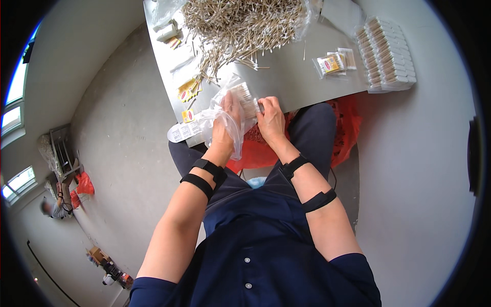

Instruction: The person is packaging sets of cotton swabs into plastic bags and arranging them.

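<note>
One grey table (307,77) carries one big heap of swabs (240,25) and a row of packed bundles (388,51) at its right edge. At the near edge, left hand (225,123) grips a clear bag (225,115); right hand (270,118) pinches a swab bundle (246,98) at its mouth.

clear bag (225,120) in hands | filled packs (386,53) stacked right | yellow-red labels (189,91) left

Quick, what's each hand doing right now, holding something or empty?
Left hand: closed on a clear plastic bag, holding it open.
Right hand: closed on a bundle of cotton swabs at the bag's mouth.
</note>
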Demonstrator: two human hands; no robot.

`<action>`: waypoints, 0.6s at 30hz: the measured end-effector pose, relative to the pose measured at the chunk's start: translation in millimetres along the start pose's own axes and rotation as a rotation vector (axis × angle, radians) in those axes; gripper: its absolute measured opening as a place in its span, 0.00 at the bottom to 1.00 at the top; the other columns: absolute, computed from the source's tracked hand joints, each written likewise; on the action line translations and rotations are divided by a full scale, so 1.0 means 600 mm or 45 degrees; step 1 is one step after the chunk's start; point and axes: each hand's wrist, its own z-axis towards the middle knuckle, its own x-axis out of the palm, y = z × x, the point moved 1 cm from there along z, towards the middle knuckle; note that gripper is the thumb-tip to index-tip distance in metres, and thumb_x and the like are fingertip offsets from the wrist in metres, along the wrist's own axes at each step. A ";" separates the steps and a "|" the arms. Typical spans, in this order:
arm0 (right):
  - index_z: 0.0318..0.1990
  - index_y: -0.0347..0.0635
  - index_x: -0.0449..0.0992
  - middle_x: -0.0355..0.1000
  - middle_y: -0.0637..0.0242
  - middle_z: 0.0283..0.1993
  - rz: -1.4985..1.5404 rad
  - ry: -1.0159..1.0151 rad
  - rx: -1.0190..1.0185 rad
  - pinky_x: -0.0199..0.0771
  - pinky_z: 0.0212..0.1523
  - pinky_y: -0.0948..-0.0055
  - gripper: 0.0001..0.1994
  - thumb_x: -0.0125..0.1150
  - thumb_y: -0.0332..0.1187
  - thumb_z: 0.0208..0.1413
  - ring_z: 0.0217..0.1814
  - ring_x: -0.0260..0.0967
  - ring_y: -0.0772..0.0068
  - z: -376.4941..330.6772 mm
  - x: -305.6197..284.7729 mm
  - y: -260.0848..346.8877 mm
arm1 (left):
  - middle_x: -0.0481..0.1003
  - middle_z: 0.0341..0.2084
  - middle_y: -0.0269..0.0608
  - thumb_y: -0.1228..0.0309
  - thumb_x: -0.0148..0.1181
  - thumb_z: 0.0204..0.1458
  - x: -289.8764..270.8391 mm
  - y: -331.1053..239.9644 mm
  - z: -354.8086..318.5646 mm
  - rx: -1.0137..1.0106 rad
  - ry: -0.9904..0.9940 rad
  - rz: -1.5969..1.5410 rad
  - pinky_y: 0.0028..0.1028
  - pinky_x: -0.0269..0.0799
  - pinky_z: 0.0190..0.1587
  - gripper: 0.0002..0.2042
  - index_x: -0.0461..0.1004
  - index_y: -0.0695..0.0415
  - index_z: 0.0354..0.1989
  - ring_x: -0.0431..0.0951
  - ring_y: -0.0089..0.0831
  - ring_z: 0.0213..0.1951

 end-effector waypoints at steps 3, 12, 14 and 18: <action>0.44 0.38 0.73 0.68 0.59 0.48 0.021 -0.047 -0.062 0.74 0.44 0.60 0.16 0.64 0.20 0.46 0.44 0.72 0.51 -0.001 -0.005 0.009 | 0.58 0.64 0.63 0.77 0.53 0.52 0.007 0.005 -0.001 0.015 -0.002 -0.022 0.41 0.64 0.64 0.25 0.62 0.70 0.60 0.60 0.55 0.66; 0.43 0.37 0.75 0.69 0.58 0.45 0.023 -0.021 -0.024 0.74 0.41 0.62 0.16 0.67 0.21 0.43 0.37 0.73 0.55 0.013 0.003 -0.013 | 0.70 0.54 0.50 0.63 0.52 0.63 0.040 0.018 0.017 -0.845 -0.129 -2.246 0.36 0.70 0.56 0.20 0.66 0.65 0.58 0.72 0.37 0.53; 0.43 0.36 0.76 0.69 0.59 0.44 0.025 0.011 -0.042 0.74 0.40 0.64 0.16 0.68 0.22 0.43 0.32 0.72 0.61 0.016 0.003 -0.008 | 0.72 0.50 0.45 0.60 0.51 0.64 0.050 0.038 0.026 -1.138 -0.116 -2.500 0.38 0.72 0.53 0.20 0.68 0.62 0.56 0.74 0.35 0.50; 0.43 0.36 0.76 0.70 0.59 0.44 0.008 0.059 -0.035 0.74 0.39 0.65 0.17 0.69 0.22 0.43 0.31 0.71 0.64 0.018 0.005 0.000 | 0.75 0.43 0.41 0.56 0.52 0.61 0.070 0.056 0.037 -1.153 -0.307 -2.297 0.38 0.74 0.45 0.20 0.73 0.58 0.52 0.77 0.35 0.43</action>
